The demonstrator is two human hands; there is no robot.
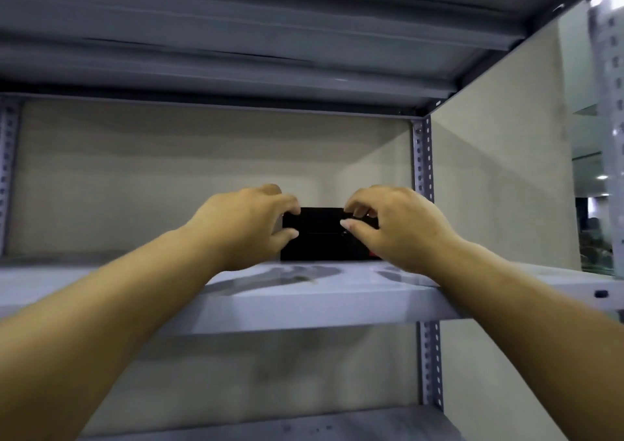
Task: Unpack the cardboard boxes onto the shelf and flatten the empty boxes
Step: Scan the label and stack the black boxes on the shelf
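A black rectangular item (320, 238) stands on the grey metal shelf board (304, 292), toward its right end near the back wall. My left hand (243, 224) grips its left end, fingers curled over the top and thumb on the front face. On the right end, my right hand (395, 228) holds it in a similar way. A small red mark shows at the item's lower right corner. No cardboard box is in view.
A perforated grey upright (422, 157) stands just right of the item. Another shelf board (270, 35) runs overhead and a lower one (270, 423) below. A beige wall backs the rack. A dim room lies beyond at far right.
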